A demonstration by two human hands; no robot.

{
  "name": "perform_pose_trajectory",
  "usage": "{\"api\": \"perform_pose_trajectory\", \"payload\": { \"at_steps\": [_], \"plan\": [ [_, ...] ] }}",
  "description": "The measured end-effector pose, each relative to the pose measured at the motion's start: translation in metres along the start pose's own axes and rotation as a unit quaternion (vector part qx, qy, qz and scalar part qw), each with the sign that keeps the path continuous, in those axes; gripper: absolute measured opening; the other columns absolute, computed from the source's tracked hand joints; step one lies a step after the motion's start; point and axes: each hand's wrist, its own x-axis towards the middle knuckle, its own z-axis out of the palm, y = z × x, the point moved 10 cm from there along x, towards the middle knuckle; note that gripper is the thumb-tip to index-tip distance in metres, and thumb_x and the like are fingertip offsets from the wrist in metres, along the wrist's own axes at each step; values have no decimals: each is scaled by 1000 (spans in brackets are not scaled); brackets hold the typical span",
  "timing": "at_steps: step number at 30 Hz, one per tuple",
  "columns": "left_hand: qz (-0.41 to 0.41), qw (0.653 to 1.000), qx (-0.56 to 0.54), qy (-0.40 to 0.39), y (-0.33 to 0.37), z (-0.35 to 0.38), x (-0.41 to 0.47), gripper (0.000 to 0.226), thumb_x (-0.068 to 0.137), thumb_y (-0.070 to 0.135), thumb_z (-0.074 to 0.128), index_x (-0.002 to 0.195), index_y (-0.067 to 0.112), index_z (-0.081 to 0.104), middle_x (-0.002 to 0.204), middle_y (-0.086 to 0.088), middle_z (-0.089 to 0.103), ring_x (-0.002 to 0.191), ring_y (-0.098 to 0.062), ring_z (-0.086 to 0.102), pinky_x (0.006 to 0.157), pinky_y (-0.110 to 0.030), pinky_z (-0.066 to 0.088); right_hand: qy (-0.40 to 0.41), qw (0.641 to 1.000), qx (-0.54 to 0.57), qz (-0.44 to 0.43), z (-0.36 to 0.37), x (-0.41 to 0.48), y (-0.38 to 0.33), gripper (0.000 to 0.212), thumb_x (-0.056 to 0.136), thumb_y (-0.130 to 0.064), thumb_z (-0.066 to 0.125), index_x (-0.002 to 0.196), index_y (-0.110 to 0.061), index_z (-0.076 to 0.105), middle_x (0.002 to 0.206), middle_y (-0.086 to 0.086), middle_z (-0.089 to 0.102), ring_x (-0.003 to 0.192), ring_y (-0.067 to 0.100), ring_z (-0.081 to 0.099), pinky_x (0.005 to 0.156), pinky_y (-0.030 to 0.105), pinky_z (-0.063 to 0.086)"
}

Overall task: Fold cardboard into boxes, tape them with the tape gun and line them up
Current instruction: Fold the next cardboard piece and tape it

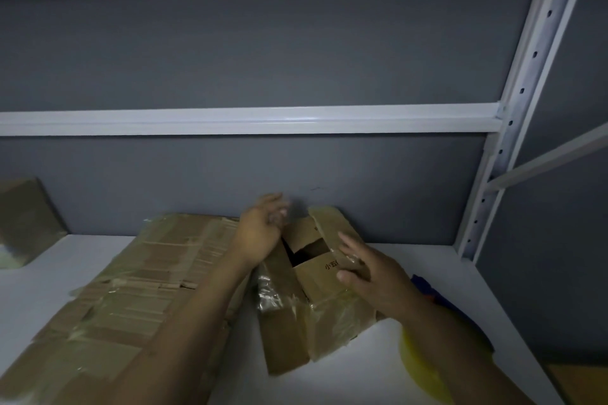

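Observation:
A small brown cardboard box (pixel 309 316) with old tape on it stands on the white shelf (pixel 329 385), its top flaps partly open. My left hand (pixel 260 230) hovers at the box's far left top, fingers relaxed and slightly blurred. My right hand (pixel 368 276) lies with straight fingers against the right flap (pixel 329 227). Behind my right forearm, a blue and orange tape gun (pixel 427 289) lies at the right, mostly hidden. A yellowish tape roll (pixel 418 358) shows below my right forearm.
A thick stack of flattened taped cardboard (pixel 131 283) fills the left of the shelf. Another cardboard piece (pixel 26 220) leans against the grey back wall at far left. A white perforated upright (pixel 513 115) and a crossbar (pixel 246 120) frame the shelf.

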Motion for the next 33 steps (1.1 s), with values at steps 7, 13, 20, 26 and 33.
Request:
{"api": "perform_pose_trajectory", "payload": {
  "at_steps": [7, 13, 20, 26, 33],
  "plan": [
    [-19, 983, -174, 58, 14, 22, 1, 34, 100, 4, 41, 130, 16, 51, 128, -1, 53, 114, -14, 57, 98, -35, 48, -28, 999, -35, 29, 4, -1, 5, 75, 75, -82, 36, 131, -34, 54, 146, -15, 39, 138, 2, 28, 113, 38, 29],
    [-36, 985, 143, -87, -27, 76, -3, 65, 89, 49, 44, 146, 19, 38, 150, -6, 39, 140, -26, 31, 116, -41, 22, -15, 998, -43, 35, 1, -4, 0, 64, 74, -74, 46, 120, -32, 61, 134, -25, 42, 134, -4, 27, 112, 34, 29],
    [-202, 972, -6, -120, -73, 71, -7, 83, 71, 66, 66, 140, 24, 45, 137, -1, 51, 122, -22, 52, 104, -41, 44, 6, 990, -64, 126, 9, -20, 1, 42, 82, -54, 55, 124, -48, 48, 154, -21, -3, 143, 14, 14, 105, 34, 37],
    [-222, 969, 96, -44, -76, 47, -29, 73, 79, 68, 56, 139, 30, 42, 130, -9, 56, 112, -29, 57, 91, -38, 50, 61, 987, -18, 151, -10, -15, 5, 40, 88, -26, 60, 127, -34, 53, 159, -11, -5, 142, 20, 25, 97, 25, 40],
    [-217, 968, 125, -1, -52, 33, -73, 56, 84, 63, 56, 128, 27, 59, 118, -5, 65, 101, -22, 62, 69, -25, 40, 76, 991, -65, 87, -42, 12, 20, 32, 95, -26, 56, 125, -18, 62, 152, -1, 35, 136, 14, 36, 106, 25, 28]
  ]
}}
